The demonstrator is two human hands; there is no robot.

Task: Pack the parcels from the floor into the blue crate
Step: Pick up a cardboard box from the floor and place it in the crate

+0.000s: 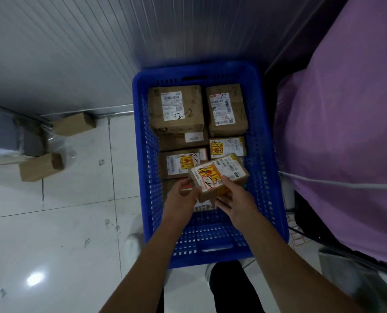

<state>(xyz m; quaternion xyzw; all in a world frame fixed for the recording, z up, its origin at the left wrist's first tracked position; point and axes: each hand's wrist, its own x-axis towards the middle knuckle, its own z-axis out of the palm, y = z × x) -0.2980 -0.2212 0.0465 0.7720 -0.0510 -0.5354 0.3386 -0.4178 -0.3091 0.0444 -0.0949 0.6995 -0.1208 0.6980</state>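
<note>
A blue slotted crate [264, 177] stands on the floor in front of me, with several brown cardboard parcels packed in its far half. I hold a small brown parcel [219, 175] with a white label and a yellow-red sticker, tilted, over the crate's middle. My left hand [181, 195] grips its near left end and my right hand [235, 197] grips its near right side. Marked parcels "2-2" [176, 109] and "3-3" [227, 109] lie at the crate's far end. Two brown parcels [74, 124] [41, 166] lie on the floor at the left.
A corrugated grey wall [86, 53] runs behind the crate. A large purple bag [346, 132] presses close on the crate's right, with a white cord [346, 182] across it. The white tiled floor [52, 233] spreads to the left. My dark trouser leg [233, 288] is below the crate.
</note>
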